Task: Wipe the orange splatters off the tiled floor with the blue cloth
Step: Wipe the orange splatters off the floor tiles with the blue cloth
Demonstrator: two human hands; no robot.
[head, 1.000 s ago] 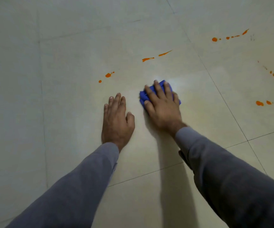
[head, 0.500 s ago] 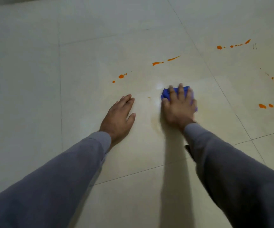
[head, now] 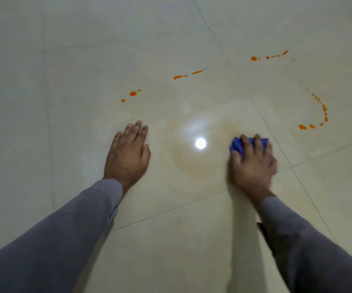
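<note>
My right hand (head: 252,163) presses a bunched blue cloth (head: 237,144) flat on the cream tiled floor (head: 86,60); most of the cloth is hidden under the fingers. My left hand (head: 128,153) lies palm down on the tile, fingers apart, holding nothing. Between the hands a faint orange smear ring (head: 183,166) surrounds a bright light reflection. Orange splatters show beyond: drops (head: 132,93) above the left hand, two streaks (head: 189,74) farther back, a dotted line (head: 268,57) at the far right, and a curved trail (head: 319,112) right of the cloth.
Dark grout lines (head: 276,142) cross the floor, one running diagonally just right of the cloth. Grey sleeves (head: 65,233) cover both forearms.
My right hand has slid the cloth to the right, away from the left hand, leaving a faint orange smear on the tile. The left hand has stayed planted.
</note>
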